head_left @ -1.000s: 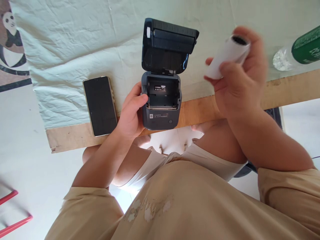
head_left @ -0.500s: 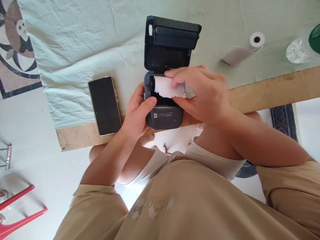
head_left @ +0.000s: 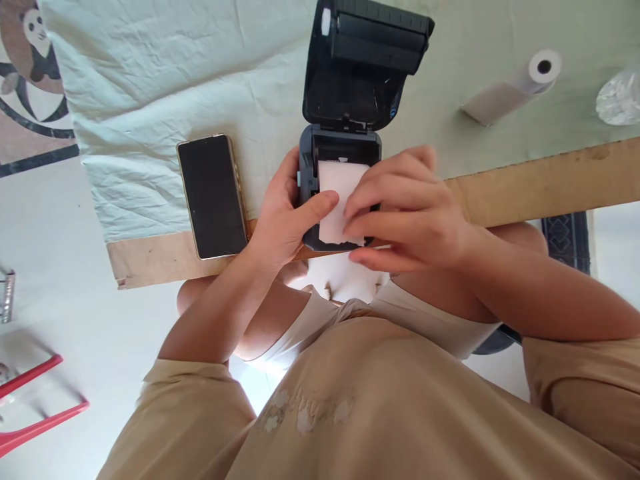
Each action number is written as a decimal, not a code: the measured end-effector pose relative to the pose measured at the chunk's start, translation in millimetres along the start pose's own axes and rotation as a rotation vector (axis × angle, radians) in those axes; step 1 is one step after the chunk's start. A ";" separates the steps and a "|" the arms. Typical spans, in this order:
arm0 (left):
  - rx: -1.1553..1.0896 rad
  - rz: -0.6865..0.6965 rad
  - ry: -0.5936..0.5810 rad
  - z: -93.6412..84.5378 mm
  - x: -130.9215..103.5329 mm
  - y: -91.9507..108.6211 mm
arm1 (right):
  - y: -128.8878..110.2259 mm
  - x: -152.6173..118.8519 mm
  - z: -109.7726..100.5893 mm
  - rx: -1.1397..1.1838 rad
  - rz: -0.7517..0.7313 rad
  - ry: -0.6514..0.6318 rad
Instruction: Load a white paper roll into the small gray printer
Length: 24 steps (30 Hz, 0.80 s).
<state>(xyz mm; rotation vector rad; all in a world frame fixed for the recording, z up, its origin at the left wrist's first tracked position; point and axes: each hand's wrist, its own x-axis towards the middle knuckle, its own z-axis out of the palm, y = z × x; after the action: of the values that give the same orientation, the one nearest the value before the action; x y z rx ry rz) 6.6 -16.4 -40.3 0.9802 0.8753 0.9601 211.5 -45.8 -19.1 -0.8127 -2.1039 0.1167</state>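
A small black label printer [head_left: 309, 143] is in my left hand [head_left: 285, 220], its lid [head_left: 357, 93] swung up and back. My left hand wraps the printer's left side, and its thumb presses on a white strip of paper [head_left: 333, 177] hanging out over the printer's front. The strip's lower edge looks torn. Over the right part of the strip is my right hand [head_left: 405, 207], fingers bent and spread, fingertips touching the paper and thumb apart below it. The right fingers partly hide the strip and the printer's right side. How the paper sits inside is hidden.
A phone [head_left: 213, 197] with a dark screen lies left of the printer, near the table's wooden edge [head_left: 155, 257]. Farther right, a white paper roll [head_left: 544, 70] has its loose end out, beside a clear plastic item [head_left: 619, 99]. Pale green cloth [head_left: 165, 73] covers the table.
The printer has shifted up and right in view and tilted. The paper strip now extends down over its front. My left thumb has come onto the paper; my right fingers have loosened and moved lower.
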 end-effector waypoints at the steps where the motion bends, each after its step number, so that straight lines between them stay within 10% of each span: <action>1: 0.015 -0.007 0.005 0.0 0.2 0.7 | 0.9 0.0 -3.0 0.010 0.039 0.041; 8: 0.037 -0.010 -0.041 -2.0 0.4 6.9 | 4.4 11.7 -30.8 0.219 0.680 0.135; 15: 0.013 0.028 -0.031 -2.7 1.2 -0.2 | 14.8 9.3 -20.5 0.195 0.388 0.022; 24: -0.048 0.073 -0.119 -3.2 -5.0 1.8 | 15.6 5.4 -15.4 0.396 0.583 -0.148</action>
<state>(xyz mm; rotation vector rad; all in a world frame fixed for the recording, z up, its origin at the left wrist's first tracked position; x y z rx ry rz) 1.6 -19.8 -38.8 1.0234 0.7181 0.9702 228.8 -33.5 -11.3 -1.1657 -1.8246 0.8965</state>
